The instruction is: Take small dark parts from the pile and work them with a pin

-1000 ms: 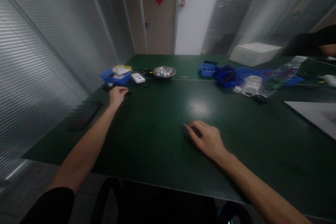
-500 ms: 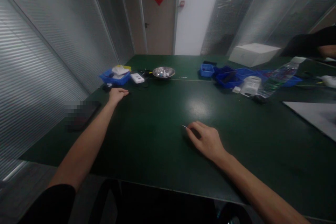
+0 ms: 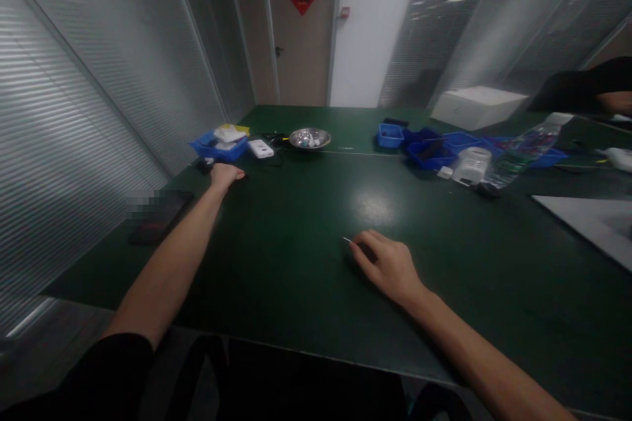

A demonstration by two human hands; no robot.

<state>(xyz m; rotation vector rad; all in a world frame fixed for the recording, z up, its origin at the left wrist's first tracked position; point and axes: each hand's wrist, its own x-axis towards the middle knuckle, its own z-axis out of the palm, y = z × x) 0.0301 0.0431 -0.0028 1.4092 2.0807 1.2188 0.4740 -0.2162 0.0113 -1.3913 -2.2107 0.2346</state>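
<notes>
My left hand (image 3: 226,175) is stretched far out over the left of the green table (image 3: 286,230), its fingers curled closed. A faint dark bit shows by its fingertips, too small to make out. Just beyond it stands a blue basket (image 3: 231,152) with white and yellow packets inside. My right hand (image 3: 388,260) rests on the table nearer to me, thumb and index finger pinched together. From that pinch a thin whitish stick (image 3: 347,239) pokes out to the left; the rest of it is hidden by the fingers.
A metal bowl (image 3: 309,139) with small pale pieces and a white device (image 3: 261,148) stand at the back. Further right are blue baskets (image 3: 390,136), a tilted plastic bottle (image 3: 526,150) and a white box (image 3: 476,107). A dark flat object (image 3: 160,220) lies left; another person's arm shows far right.
My left hand has shifted slightly to the right and turned, its fingers curling in more. The right hand keeps its pinch in the same place. The view has tipped up a little.
</notes>
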